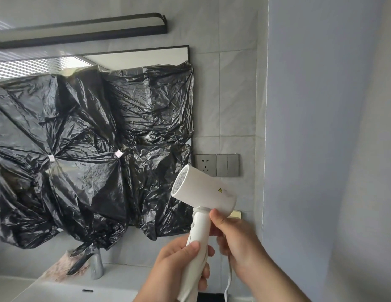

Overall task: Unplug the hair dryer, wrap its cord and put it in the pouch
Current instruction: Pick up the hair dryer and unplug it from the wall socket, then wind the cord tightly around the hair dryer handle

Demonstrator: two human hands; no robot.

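A white hair dryer [204, 188] is held upright in front of the tiled wall, its mesh intake facing left. My left hand [179, 264] grips the lower part of its handle. My right hand [231, 238] holds the upper handle just under the barrel, thumb near the hinge. The white cord [228, 280] hangs down behind my right hand toward the bottom edge. The grey wall socket [205, 165] behind the dryer has nothing plugged in. No plug or pouch is in view.
A grey double switch [227, 165] sits right of the socket. Black plastic sheeting [92, 149] covers the mirror on the left. A chrome tap [96, 267] and white basin counter [59, 288] lie below. A pale blue wall [332, 149] stands close on the right.
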